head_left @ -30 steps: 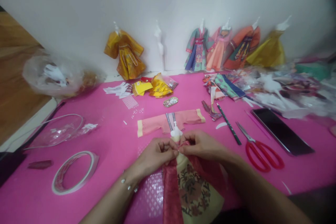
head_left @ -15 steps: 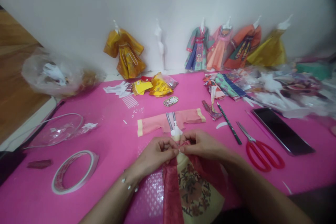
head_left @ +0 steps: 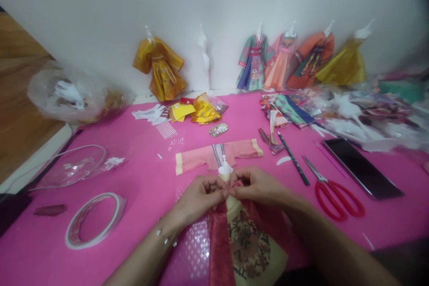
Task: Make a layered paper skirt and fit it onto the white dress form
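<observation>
A small white doll mannequin [head_left: 225,168] lies toward me, wrapped below its bust in a red and cream doll skirt [head_left: 250,246] with a dark floral print. My left hand [head_left: 204,194] pinches the skirt's waist from the left, thumb against fingers. From the right, my right hand [head_left: 256,185] pinches the same waist, its fingertips meeting the left ones. The fingers hide the exact join of the cloth. Just beyond the mannequin's head a pink doll jacket [head_left: 196,155] with cream cuffs is spread flat.
On the pink table [head_left: 140,187] lie a tape roll [head_left: 72,232], red-handled scissors [head_left: 338,199], a phone [head_left: 363,167] and a dark pencil [head_left: 293,158]. Several dressed mannequins lean on the wall, among them a gold-robed one [head_left: 161,67]. Fabric scraps and plastic bags [head_left: 372,120] crowd the back right.
Almost nothing differs. Both hands keep their pinch at the skirt's waist, and the whole view has shifted very slightly.
</observation>
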`<state>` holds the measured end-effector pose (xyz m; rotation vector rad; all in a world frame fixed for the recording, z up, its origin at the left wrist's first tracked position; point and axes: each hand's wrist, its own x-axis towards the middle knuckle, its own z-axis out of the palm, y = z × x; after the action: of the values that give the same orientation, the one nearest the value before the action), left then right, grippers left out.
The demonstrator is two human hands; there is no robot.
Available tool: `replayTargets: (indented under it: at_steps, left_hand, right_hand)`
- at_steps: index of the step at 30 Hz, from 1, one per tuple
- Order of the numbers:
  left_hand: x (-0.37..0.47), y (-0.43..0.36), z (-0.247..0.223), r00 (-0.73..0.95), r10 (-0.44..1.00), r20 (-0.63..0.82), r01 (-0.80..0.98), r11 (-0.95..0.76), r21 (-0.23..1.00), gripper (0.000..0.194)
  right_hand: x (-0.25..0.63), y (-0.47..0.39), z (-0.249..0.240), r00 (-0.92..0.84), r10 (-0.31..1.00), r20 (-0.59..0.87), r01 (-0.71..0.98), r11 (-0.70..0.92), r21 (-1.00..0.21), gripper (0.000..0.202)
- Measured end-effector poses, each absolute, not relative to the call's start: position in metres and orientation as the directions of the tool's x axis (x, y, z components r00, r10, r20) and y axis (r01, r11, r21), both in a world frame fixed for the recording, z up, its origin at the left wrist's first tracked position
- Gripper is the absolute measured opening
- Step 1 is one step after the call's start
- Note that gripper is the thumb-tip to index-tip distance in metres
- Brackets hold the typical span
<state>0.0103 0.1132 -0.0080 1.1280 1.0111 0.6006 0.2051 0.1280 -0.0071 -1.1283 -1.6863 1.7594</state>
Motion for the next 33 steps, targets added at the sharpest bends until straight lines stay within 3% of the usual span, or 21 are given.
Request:
replayTargets:
  at_steps: [33]
  left_hand:
    - [0.0068,0.1138,-0.0132,0.444,0.826,-0.348,0.098,0.341,0.935,0.016]
  right_hand:
    - [0.2053,0.1288,-0.0119,-0.549,0.779,-0.302,0.234,-0.203,-0.951,0.011]
